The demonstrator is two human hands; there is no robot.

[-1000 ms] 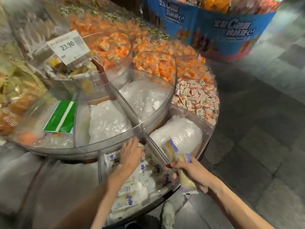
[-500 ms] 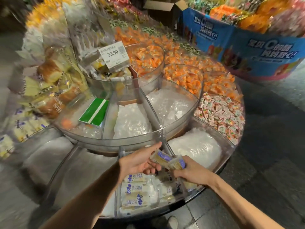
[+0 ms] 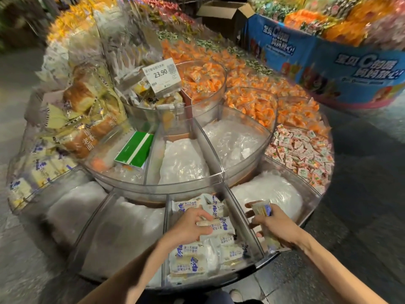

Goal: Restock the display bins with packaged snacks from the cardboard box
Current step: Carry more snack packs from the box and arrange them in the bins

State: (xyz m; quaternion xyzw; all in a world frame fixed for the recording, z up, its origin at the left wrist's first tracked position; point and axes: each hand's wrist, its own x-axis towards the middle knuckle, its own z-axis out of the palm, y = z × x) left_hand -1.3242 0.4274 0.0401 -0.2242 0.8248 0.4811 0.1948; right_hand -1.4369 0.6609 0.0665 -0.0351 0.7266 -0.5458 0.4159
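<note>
A round clear display stand has wedge bins. In the near bin lie several white snack packs with blue print. My left hand is down inside this bin, its fingers curled over a white pack on top of the pile. My right hand is over the clear divider to the right and grips a few packs with blue print. An open cardboard box stands far back between the two displays.
Neighbouring bins hold crumpled clear plastic bags. Orange candies, small pink-white packs, wrapped bread, a green box and a 23.90 price tag fill the stand. A blue round display stands at the right. Floor surrounds.
My left hand took a pack from the right hand's bundle and moved down into the near bin with it. The camera turned left and the view rose.
</note>
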